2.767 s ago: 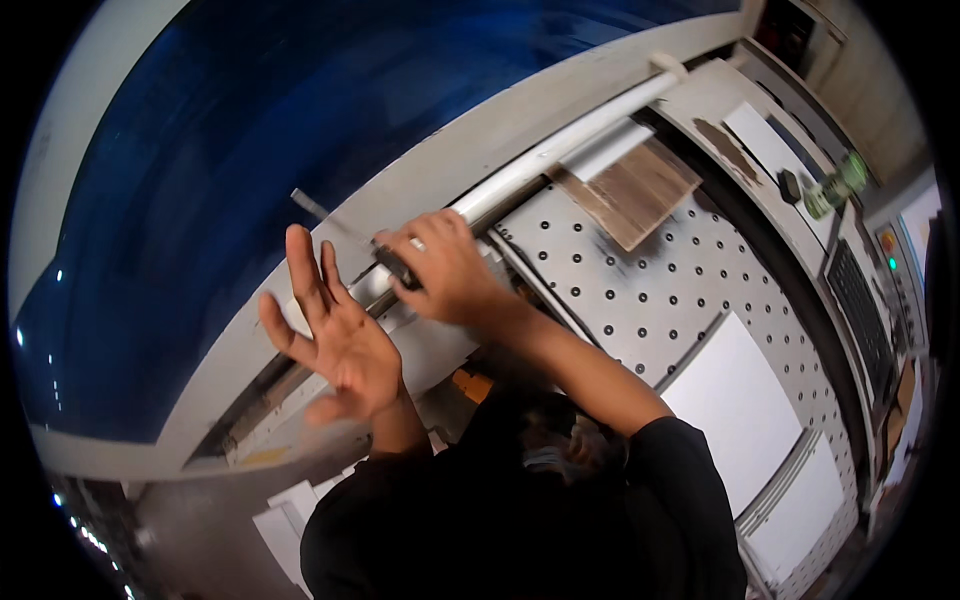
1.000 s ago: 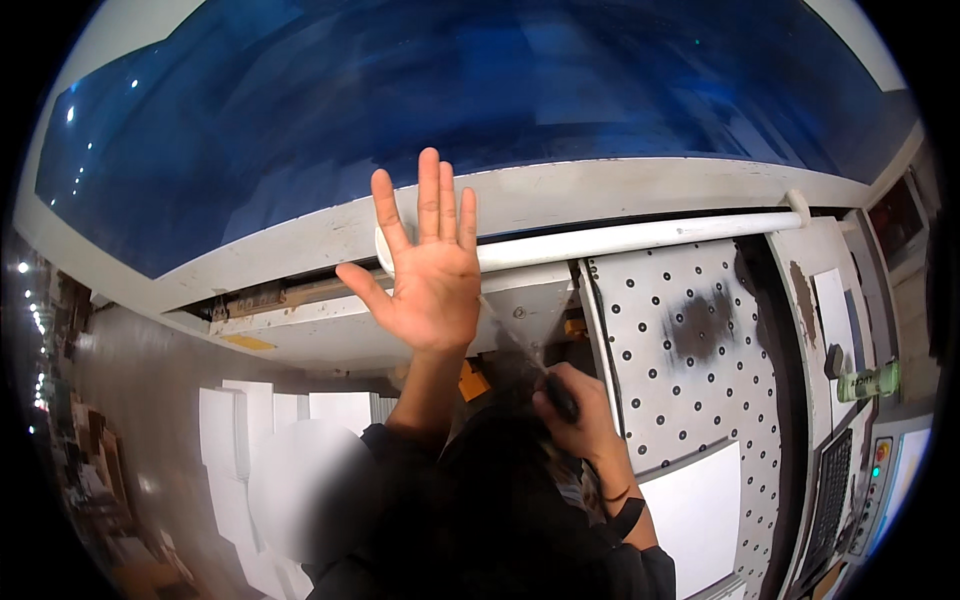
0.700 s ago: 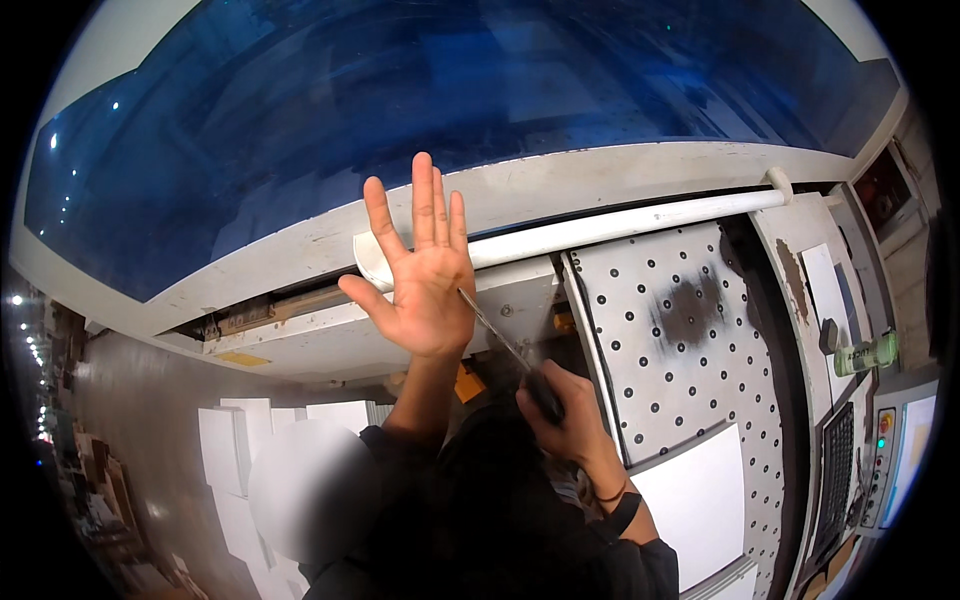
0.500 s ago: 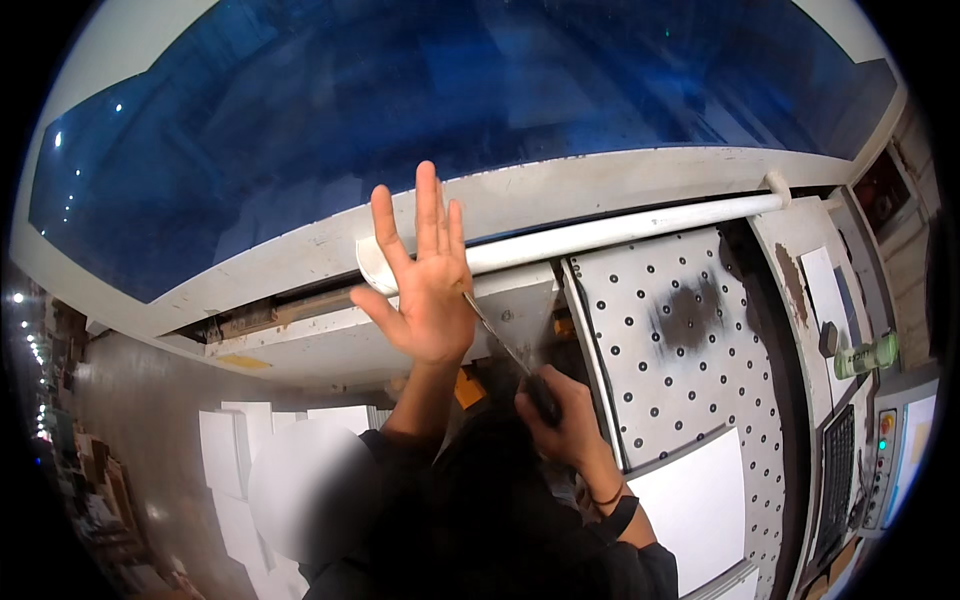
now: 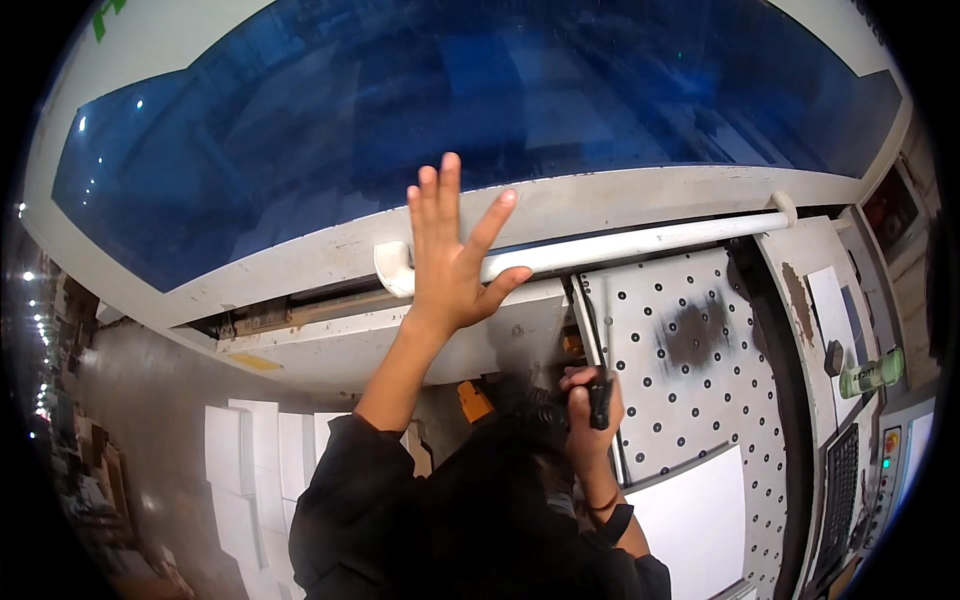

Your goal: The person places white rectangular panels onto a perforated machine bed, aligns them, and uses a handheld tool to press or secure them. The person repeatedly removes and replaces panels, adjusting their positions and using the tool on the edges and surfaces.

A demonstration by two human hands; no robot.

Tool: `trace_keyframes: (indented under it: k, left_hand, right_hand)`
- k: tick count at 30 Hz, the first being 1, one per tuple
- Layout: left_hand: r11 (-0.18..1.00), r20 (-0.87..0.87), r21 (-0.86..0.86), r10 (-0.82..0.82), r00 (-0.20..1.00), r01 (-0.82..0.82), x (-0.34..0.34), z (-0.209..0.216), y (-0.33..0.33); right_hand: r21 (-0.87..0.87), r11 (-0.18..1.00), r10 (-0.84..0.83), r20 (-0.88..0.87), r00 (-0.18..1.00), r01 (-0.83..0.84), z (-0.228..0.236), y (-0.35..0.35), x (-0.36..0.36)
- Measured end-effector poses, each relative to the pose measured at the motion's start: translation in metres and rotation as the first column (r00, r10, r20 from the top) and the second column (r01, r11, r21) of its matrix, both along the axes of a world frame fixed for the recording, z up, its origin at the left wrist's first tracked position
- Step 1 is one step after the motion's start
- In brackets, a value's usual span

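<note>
Black-handled tool [image 5: 601, 402] in fist, the person is before a machine with a broad blue window [image 5: 570, 105]. Below lies a dotted pale bed [image 5: 655, 300], bearing white sheets [image 5: 690, 515], likely laid there to stay flat and within reach. A white rail [image 5: 640, 243] runs under the window, probably its handle. Of the hands, the left hand [image 5: 445, 280] is spread, back showing, across the rail's left part; contact cannot be told. The right hand [image 5: 590, 440] curls around the tool, seemingly for firm control, nearer the body and well apart from the left.
</note>
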State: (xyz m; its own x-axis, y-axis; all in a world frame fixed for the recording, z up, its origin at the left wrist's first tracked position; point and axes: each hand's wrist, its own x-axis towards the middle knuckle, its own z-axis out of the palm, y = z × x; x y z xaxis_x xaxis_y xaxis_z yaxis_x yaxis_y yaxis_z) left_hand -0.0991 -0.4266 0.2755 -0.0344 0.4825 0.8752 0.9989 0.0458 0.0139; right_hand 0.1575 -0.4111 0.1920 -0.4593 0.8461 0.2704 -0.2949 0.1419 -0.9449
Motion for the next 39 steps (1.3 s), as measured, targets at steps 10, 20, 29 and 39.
trace_keyframes:
  k: [10,20,29,39]
  left_hand:
    - [0.928,0.013,-0.342,0.164,0.986,-0.149,0.014,-0.042,0.030]
    - [0.926,-0.053,-0.299,0.228,0.972,-0.233,0.015,-0.054,0.032]
    - [0.961,0.142,-0.274,0.069,0.987,-0.028,0.033,-0.067,0.027]
    - [0.108,0.348,0.915,-0.703,-0.620,0.390,0.062,-0.036,0.034]
  right_hand:
    - [-0.014,0.997,-0.080,0.004,0.997,0.080,-0.008,0.003,0.009]
    - [0.101,0.984,0.115,0.261,0.959,-0.145,-0.019,0.000,0.008]
    - [-0.008,0.997,0.082,0.227,0.970,-0.083,-0.015,0.004,0.009]
    - [0.008,0.987,0.151,0.290,0.945,-0.160,-0.008,-0.002,0.022]
